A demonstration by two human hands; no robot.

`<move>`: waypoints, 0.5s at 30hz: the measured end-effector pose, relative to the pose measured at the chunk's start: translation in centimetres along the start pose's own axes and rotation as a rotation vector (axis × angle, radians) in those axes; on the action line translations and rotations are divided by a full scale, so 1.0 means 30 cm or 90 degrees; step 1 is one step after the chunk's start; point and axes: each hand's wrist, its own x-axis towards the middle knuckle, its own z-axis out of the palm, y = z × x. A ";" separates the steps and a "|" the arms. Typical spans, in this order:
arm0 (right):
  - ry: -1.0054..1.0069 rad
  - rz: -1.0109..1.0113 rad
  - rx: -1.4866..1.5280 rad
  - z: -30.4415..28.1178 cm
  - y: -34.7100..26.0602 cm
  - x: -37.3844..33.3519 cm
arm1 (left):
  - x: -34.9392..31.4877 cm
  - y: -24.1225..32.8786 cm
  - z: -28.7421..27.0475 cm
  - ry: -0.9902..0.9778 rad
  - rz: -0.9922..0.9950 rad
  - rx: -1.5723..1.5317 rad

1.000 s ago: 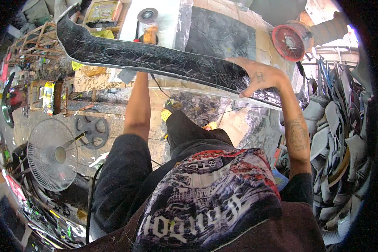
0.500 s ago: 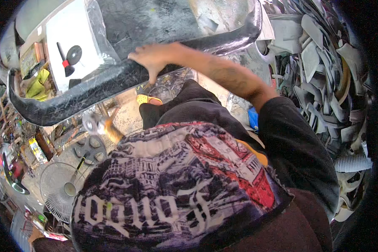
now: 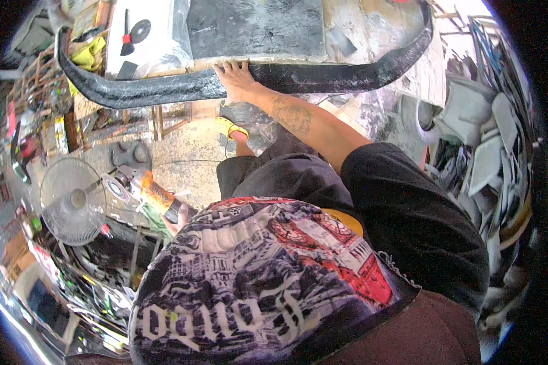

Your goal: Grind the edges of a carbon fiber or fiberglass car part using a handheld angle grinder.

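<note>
A long black bumper-like piece (image 3: pixel 170 90) with upturned ends lies along the near edge of the work table, its scuffed surface facing up. My right hand (image 3: pixel 234 82) lies on its middle, fingers spread across the top edge. At lower left my left hand (image 3: pixel 179 220) is closed around the back of an orange angle grinder (image 3: pixel 153 188). The grinder's round disc (image 3: pixel 117 187) points left, apart from the black piece. My shirt hides most of the left hand and all of that forearm.
On the table are a dark sheet (image 3: pixel 256 30), a red-and-black brush (image 3: pixel 126 42), a black disc (image 3: pixel 140 30) and a yellow cloth (image 3: pixel 89 53). A fan (image 3: pixel 73 201) stands at left. Piled grey plastic parts (image 3: pixel 487 146) fill the right. A cable crosses the floor.
My view has shifted, so the black piece appears higher and more level. The grinder and part of my left hand have come further into sight. My right hand stays on the piece.
</note>
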 end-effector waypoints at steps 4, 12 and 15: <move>-0.035 -0.035 0.035 -0.075 0.037 -0.061 | -0.215 -0.076 0.074 0.066 -0.023 0.004; -0.099 -0.138 0.109 -0.117 0.125 -0.233 | -0.237 -0.117 0.371 0.029 0.026 -0.042; 0.027 -0.160 -0.003 -0.056 0.156 -0.282 | -0.015 0.007 0.657 -0.055 0.121 -0.107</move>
